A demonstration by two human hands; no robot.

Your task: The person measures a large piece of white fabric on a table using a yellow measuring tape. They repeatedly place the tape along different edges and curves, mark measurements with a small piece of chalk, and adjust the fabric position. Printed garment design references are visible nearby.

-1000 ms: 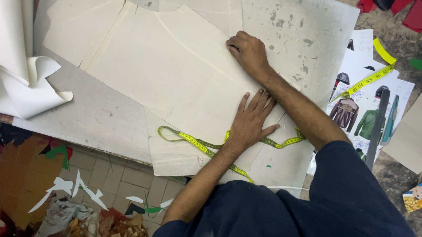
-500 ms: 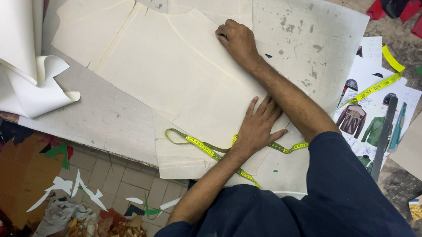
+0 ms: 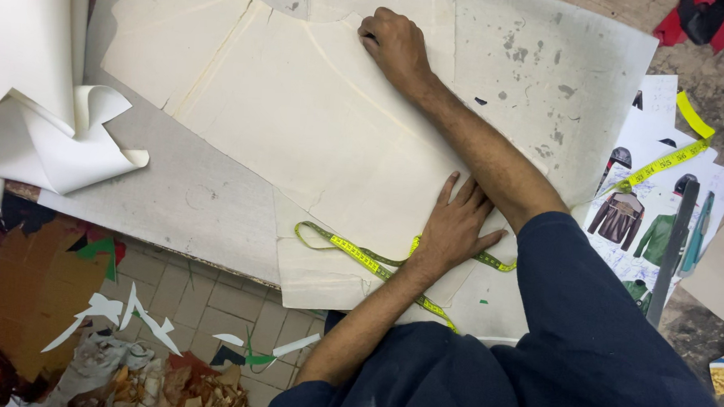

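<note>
Currently left hand [image 3: 454,226] flat, fingers spread, pinning cream paper pattern [image 3: 300,116] at lower centre; right hand [image 3: 395,42] curled at its top edge, possibly holding a marker, can't tell. Pattern's long axis runs upper left to lower right.

Working in tailoring workshop: am leaning over grey cutting board [image 3: 212,194] covered with cream paper pattern pieces [image 3: 300,116], yellow measuring tape [image 3: 359,258] lying across, jacket design sheets [image 3: 641,221] beside, offcut scraps [image 3: 101,355] littering tiled floor.
</note>
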